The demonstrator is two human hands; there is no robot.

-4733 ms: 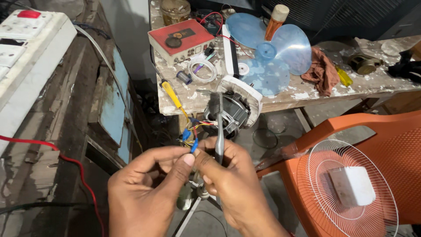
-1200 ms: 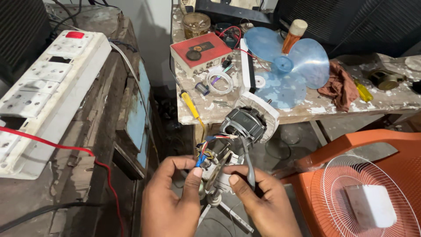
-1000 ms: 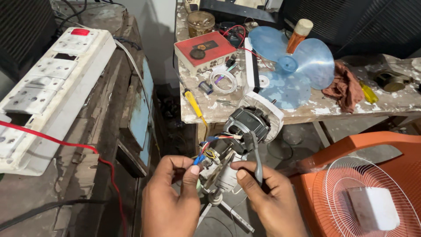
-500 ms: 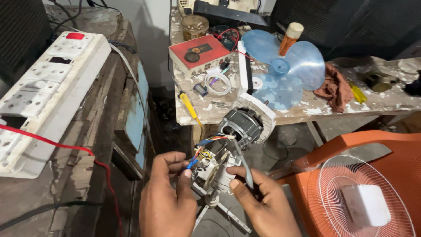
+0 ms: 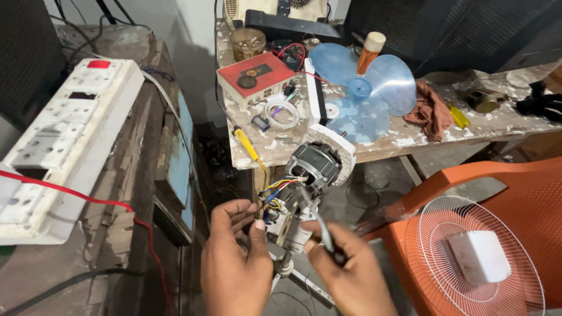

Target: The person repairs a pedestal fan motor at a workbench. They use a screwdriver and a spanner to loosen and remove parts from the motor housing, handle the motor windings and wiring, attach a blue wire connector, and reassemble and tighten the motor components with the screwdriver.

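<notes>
- Paint-spattered workbench (image 5: 410, 137) fills the background beyond our hands.
- Our right hand (image 5: 351, 275) grips a thin metal tool (image 5: 319, 222); our left hand (image 5: 237, 263) pinches the coloured wires (image 5: 280, 188).
- Just above both grips sits the fan motor (image 5: 316, 164).
- Farther up lie a blue fan blade (image 5: 366, 88) and red box (image 5: 254, 76).
- Right of our grip, a white fan guard (image 5: 477, 257) rests on an orange chair (image 5: 521, 193).
- Far left sits a white power strip (image 5: 64, 140).

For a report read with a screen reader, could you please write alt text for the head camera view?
Two bare hands work on a fan motor with coloured wires: the left hand pinches the wires, the right hand holds a thin metal tool. Behind stands a cluttered workbench with a blue fan blade; right, an orange chair holds a white fan guard.
</notes>
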